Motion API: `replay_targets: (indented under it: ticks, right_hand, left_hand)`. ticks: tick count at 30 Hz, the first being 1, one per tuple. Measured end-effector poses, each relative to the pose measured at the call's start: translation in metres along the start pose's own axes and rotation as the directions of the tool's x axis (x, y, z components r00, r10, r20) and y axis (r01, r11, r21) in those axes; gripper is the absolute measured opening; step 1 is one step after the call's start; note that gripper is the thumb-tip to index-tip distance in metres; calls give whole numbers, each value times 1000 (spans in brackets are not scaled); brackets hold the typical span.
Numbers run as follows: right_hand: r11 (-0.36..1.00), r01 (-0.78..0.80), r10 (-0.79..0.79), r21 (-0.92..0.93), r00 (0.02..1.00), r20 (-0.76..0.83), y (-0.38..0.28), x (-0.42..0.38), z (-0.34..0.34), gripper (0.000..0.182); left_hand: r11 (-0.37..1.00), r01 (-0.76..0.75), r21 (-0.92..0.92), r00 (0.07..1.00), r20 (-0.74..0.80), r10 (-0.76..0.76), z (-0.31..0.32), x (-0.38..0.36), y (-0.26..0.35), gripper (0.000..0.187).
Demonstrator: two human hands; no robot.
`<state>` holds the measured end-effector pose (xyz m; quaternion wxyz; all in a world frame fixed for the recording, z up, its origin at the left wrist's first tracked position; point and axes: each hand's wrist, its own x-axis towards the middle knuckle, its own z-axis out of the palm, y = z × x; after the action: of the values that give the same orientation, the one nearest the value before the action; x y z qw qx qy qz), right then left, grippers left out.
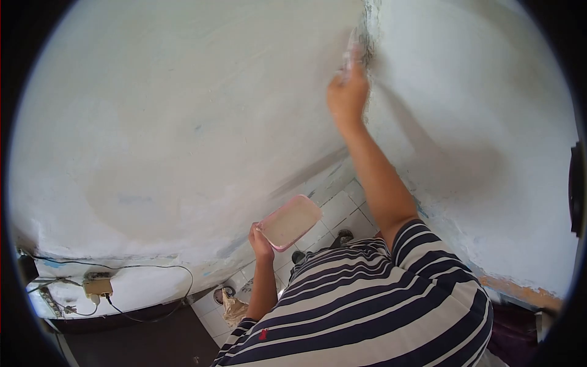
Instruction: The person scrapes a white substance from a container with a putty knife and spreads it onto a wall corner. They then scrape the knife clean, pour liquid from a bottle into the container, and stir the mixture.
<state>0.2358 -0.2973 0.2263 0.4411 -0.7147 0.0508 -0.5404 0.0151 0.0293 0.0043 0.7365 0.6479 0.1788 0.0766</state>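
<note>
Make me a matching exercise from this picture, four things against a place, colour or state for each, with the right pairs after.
1. Pink-rimmed tray
2. Right hand
3. Power socket
4. Striped shirt

A. Has plugs in it
B. Dark navy and cream
C. Held by the left hand
D. Raised to the wall corner, gripping a blurred tool

Pairs: 1-C, 2-D, 3-A, 4-B
</note>
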Motion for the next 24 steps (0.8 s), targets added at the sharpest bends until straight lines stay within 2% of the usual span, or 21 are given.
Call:
replay_targets:
  ticks: [1, 3, 5, 6, 8, 10, 12, 14, 15, 17, 20, 22, 24]
  right_hand:
    - [993, 67, -68, -96, 998, 2, 2, -7, 18, 65]
    - [997, 46, -50, 57, 995, 82, -34, -47, 19, 67]
    - [972, 143, -178, 189, 966, 189, -66, -89, 8, 69]
    - [973, 138, -173, 186, 966, 189, -71, -103, -5, 69]
    - [914, 65, -205, 401, 926, 318, -73, -116, -28, 66]
    - [933, 8, -85, 361, 976, 199, -49, -92, -41, 66]
    - [968, 97, -105, 232, 994, 21, -12, -47, -45, 64]
    - [983, 182, -183, -12, 981, -58, 16, -7, -33, 64]
    - [984, 180, -181, -15, 982, -56, 24, 1, -22, 64]
    - [997, -38, 36, 60, 999, 25, 34, 2, 8, 64]
    - [999, 20, -21, -30, 999, -32, 10, -30, 28, 65]
    - [992, 63, -69, 114, 996, 53, -10, -67, 22, 66]
    - [983, 61, -77, 171, 993, 88, -24, -93, -3, 66]
  left_hand:
    - [1000, -7, 21, 1000, 13, 7, -3, 0, -1, 28]
    - [1000, -3, -1, 1000, -4, 3, -3, -8, -2, 28]
    - [998, 29, -58, 999, -24, -31, -1, -10, -6, 27]
    - [998, 33, -54, 999, -23, -34, -2, -11, -8, 27]
    - [999, 10, -30, 1000, 4, -10, -4, -10, -10, 27]
    - [1000, 22, -19, 1000, -2, -22, 1, -8, -5, 27]
    - [999, 41, -11, 999, -19, -41, -1, -10, -7, 27]
    - [1000, -2, 24, 998, 63, 1, -7, -7, -16, 30]
    - [1000, 1, 25, 998, 64, -3, -6, -10, -17, 30]
    - [998, 29, 56, 998, 51, -32, 0, -8, -16, 31]
    - [998, 33, 56, 998, 52, -36, 10, -10, -14, 24]
    - [999, 40, 29, 997, 62, -42, 19, -12, -12, 24]
    - [999, 49, 7, 997, 65, -49, 22, -17, -14, 23]
